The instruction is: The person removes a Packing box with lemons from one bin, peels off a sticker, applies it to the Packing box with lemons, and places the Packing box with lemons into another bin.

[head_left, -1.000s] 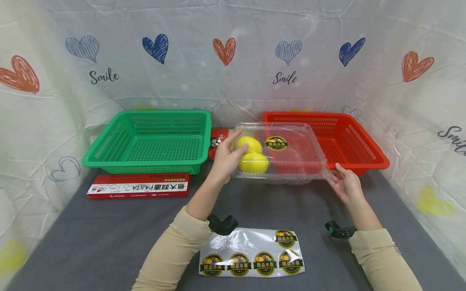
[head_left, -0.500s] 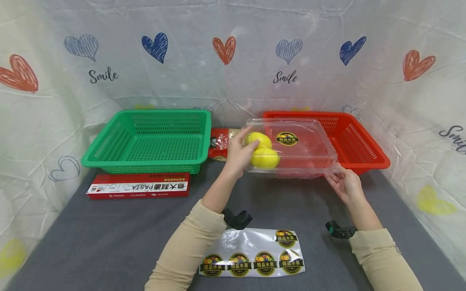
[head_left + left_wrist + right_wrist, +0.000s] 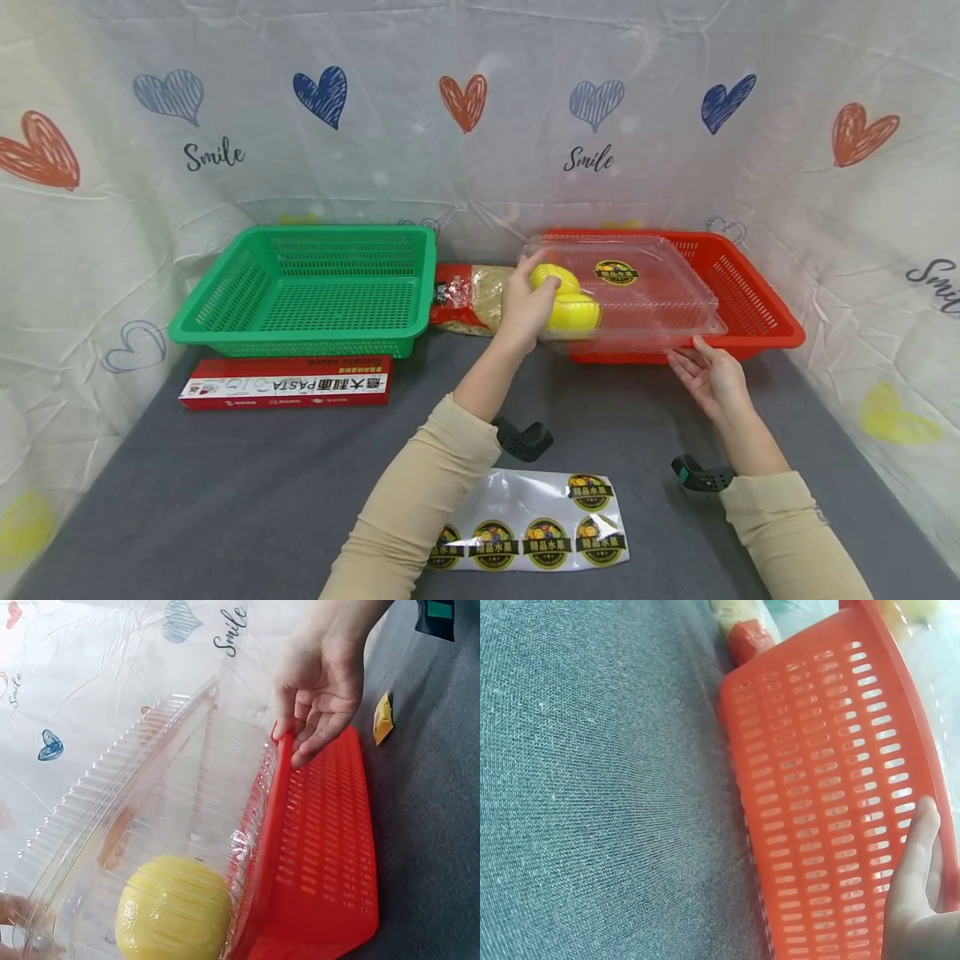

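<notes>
My left hand (image 3: 527, 307) grips the left end of a clear plastic clamshell box (image 3: 663, 292) over the red basket (image 3: 776, 335). Inside the box, yellow fruits (image 3: 574, 314) sit together at the left end, and a round black-and-gold sticker (image 3: 617, 272) is on the lid. In the left wrist view the box lies within the basket's rim, with one fruit (image 3: 174, 911) showing through the plastic. My right hand (image 3: 716, 382) pinches the front rim of the basket between thumb and fingers, seen closely in the left wrist view.
A green basket (image 3: 300, 337) stands at the back left, with a red pasta box (image 3: 285, 385) before it. Between the baskets lies a red-and-clear bag (image 3: 453, 296). A sheet of round stickers (image 3: 547, 533) lies near the front, partly under the left sleeve.
My left hand has carried the box rightward and back, over the red basket. More of the bag behind now shows. My right hand has stayed at the basket's front rim.
</notes>
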{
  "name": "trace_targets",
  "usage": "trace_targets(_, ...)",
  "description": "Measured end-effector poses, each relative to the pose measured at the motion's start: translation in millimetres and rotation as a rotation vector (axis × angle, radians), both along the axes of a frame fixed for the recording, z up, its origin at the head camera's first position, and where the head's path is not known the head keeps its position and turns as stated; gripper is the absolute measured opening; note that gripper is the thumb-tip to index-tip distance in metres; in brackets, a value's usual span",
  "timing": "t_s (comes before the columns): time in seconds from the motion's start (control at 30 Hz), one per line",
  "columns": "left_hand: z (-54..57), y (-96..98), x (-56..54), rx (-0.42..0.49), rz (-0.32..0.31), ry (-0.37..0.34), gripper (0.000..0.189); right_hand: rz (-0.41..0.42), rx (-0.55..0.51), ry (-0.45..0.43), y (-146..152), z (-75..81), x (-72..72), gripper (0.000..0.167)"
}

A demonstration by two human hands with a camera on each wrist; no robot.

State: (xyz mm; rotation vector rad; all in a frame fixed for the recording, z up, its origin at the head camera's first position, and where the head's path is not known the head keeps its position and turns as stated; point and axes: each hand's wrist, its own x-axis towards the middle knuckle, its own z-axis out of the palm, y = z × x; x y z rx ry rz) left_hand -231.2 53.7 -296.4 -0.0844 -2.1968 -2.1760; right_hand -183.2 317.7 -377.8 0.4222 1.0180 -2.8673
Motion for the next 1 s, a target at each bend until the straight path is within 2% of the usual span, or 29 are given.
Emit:
trace_targets(0.23, 2.7, 19.9, -6.4, -0.003, 0.028, -0.008, 0.048, 0.024, -0.005, 0.0, 2, -0.3, -0.7, 0.019)
trace_targets(0.5, 1.2, 38.7, -14.4, -0.018, 0.086, 0.0, 0.047, 0.027, 0.001, -0.012, 3, 0.2, -2.3, 0.02)
trace_targets(0.77, -6.4, 53.6, -21.1, -0.048, 0.103, 0.04, 0.048, 0.01, 0.018, -0.026, 2, 1.0, -1.5, 0.02)
trace_targets(0.87, -8.4, 58.5, -23.1, -0.035, 0.099, 0.017, 0.048, 0.006, 0.027, -0.028, 2, 0.9, -1.0, 0.021)
trace_targets(1.0, -11.0, 63.2, -27.0, 0.029, 0.11, -0.067, 0.045, 0.015, 0.034, -0.026, 2, 0.3, -0.9, 0.023)
